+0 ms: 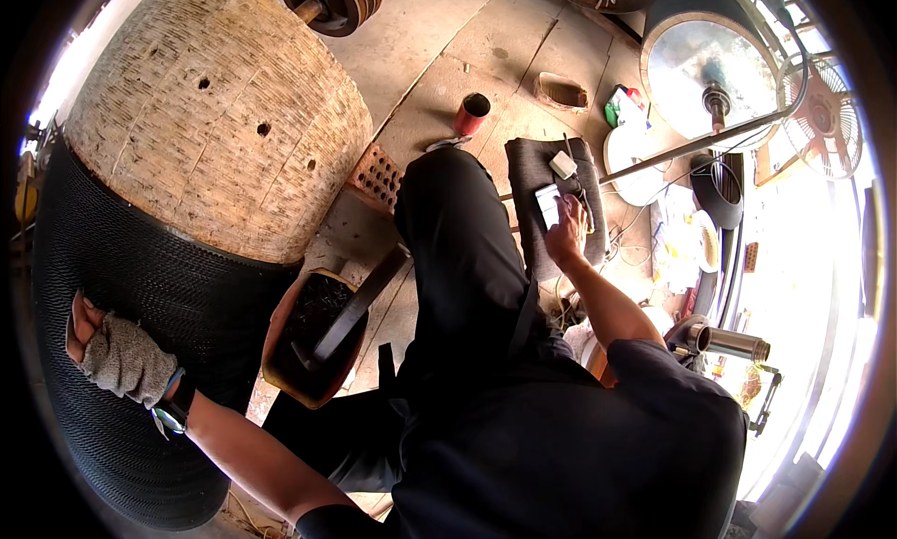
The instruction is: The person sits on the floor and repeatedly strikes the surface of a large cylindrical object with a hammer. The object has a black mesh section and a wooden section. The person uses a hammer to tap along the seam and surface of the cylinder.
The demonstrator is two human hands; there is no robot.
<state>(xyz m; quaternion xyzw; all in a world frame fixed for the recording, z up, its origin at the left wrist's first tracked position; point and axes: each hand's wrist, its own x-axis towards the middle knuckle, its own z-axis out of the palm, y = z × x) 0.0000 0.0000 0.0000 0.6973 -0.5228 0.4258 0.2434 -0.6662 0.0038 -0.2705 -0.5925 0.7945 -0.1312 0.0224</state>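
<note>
A grey cloth wrap covers most of my left hand [121, 357], which rests on the black, ribbed covering [168, 287] of a large drum; its bare fingertips lie against that covering. A watch [171, 414] is on the left wrist. Above the covering, the drum's exposed surface [224, 119] is rough, tan and pitted with small holes. Over to the right, my right hand [566, 233] has its fingers extended onto a phone [548, 205] with a lit screen. The phone lies on a dark padded cushion [534, 165], beside a small white block [563, 164] with a cable.
A dark-lined tub [297, 366] with a flat bar [360, 305] across it stands by my leg. Beyond are a perforated brick [376, 179], a red cup [472, 115] and a shallow container [561, 92]. At right are a fan [822, 119], a large roller [705, 58] and loose cables.
</note>
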